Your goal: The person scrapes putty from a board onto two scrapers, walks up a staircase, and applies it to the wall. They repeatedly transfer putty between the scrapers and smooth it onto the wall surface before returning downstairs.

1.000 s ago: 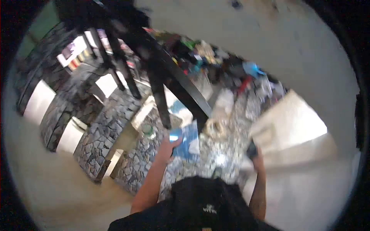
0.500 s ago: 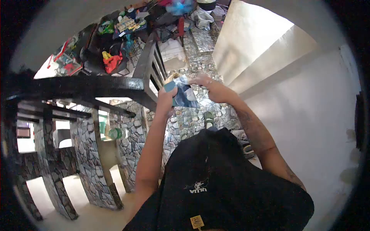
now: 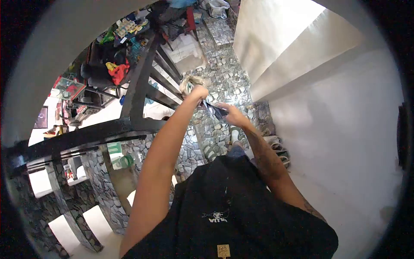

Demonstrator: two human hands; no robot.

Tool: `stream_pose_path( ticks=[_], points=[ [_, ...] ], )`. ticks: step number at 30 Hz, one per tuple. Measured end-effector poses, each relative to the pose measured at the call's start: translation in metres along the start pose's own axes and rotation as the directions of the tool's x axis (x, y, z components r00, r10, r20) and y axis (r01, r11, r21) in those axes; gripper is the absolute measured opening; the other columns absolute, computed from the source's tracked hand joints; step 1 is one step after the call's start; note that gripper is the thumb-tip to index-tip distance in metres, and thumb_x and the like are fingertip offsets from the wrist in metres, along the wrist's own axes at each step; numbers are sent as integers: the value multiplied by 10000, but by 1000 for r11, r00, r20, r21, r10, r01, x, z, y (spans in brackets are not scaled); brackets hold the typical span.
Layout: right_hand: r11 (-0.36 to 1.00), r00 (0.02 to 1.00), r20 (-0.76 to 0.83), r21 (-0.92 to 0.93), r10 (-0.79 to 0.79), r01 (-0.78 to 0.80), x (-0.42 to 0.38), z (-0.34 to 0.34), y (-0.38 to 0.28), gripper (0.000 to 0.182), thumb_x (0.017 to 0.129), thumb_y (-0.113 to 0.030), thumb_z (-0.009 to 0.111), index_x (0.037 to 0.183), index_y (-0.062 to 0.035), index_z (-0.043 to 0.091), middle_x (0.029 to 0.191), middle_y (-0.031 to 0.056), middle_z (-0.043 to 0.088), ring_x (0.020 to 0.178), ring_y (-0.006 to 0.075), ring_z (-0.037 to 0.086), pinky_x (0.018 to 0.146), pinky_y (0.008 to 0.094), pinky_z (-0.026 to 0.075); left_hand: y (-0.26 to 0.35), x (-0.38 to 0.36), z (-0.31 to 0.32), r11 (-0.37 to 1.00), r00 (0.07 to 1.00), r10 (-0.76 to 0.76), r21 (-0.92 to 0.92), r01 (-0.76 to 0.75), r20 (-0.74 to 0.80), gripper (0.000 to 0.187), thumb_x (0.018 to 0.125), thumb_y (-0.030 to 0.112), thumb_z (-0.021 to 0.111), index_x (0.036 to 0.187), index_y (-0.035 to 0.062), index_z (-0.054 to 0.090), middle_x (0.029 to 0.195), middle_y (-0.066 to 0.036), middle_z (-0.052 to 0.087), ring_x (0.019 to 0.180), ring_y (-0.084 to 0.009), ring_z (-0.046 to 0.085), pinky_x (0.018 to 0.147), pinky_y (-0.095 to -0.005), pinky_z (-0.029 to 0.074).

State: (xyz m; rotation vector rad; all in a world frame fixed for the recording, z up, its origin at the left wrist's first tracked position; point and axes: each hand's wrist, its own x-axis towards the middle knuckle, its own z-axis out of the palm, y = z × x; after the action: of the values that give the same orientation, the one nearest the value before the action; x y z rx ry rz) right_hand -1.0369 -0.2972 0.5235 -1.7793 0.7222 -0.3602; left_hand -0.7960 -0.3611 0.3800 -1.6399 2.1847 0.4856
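Observation:
Near the middle of the view my left hand [image 3: 199, 92] is closed on one end of a dark blue and whitish item [image 3: 214, 111], which looks like folded cloth or a packet. My right hand [image 3: 233, 115] is at the item's other end, its fingers bent round the edge. Just beyond my left hand a beige bag or bundle [image 3: 192, 82] lies low by the railing; its contents are too small to tell.
A dark railing [image 3: 140, 82] runs along the left. Stone-patterned flooring [image 3: 222, 64] stretches ahead, with shoes [image 3: 280, 151] by the white wall [image 3: 332, 112] at right. Red and yellow cloth [image 3: 118, 72] lies on a dark chair beyond the railing.
The view has shifted forward and down. The item has turned from broad and flat to narrow and slanting, and my right hand has moved lower onto its edge.

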Motion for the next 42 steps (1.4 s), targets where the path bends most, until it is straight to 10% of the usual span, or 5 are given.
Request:
stream_pose_path(
  ticks=[14, 18, 24, 31, 42],
  points=[
    [28, 943, 24, 999, 333, -35, -105, -68, 11, 352, 671, 56, 591, 1021, 13, 600, 983, 135, 623, 920, 239, 597, 845, 391, 463, 124, -176, -131, 581, 731, -576, -812, 52, -365, 470, 758, 223, 629, 1145, -7, 495, 977, -266, 595, 925, -404, 571, 793, -452, 443],
    [784, 684, -535, -614, -496, 88, -127, -72, 88, 239, 773, -115, 566, 981, -4, 609, 900, 116, 637, 846, 242, 602, 825, 370, 467, 160, -320, -137, 554, 699, -659, -808, 200, -278, 504, 780, 163, 609, 1237, 45, 430, 976, -251, 592, 913, -429, 559, 787, -461, 435],
    [915, 733, -559, -133, -386, 381, -98, -166, -188, 249, 760, -124, 589, 1004, -80, 615, 1002, 104, 585, 961, 238, 544, 897, 415, 391, 141, -533, -98, 407, 112, -913, -884, 228, -392, 407, 803, 150, 591, 1174, 56, 453, 997, -206, 579, 917, -389, 553, 826, -424, 419],
    [-501, 175, 568, -806, -804, 316, -89, -54, -542, 288, 744, -135, 616, 1030, -169, 622, 1120, 91, 523, 1095, 234, 476, 981, 466, 301, 71, -736, 142, -77, -753, -658, -995, 67, 0, 563, 875, 305, 520, 1278, -55, 362, 1269, -234, 419, 1169, -340, 413, 993, -403, 317],
    [-961, -16, 962, -273, -273, 41, 74, 205, -685, 441, 756, -156, 593, 1183, -247, 531, 1197, 65, 438, 1154, 217, 418, 1023, 512, 265, 19, -773, 384, -648, -860, -467, -742, 174, 206, 596, 928, 402, 413, 1365, 21, 277, 1320, -236, 394, 1175, -383, 425, 946, -478, 368]
  ],
)
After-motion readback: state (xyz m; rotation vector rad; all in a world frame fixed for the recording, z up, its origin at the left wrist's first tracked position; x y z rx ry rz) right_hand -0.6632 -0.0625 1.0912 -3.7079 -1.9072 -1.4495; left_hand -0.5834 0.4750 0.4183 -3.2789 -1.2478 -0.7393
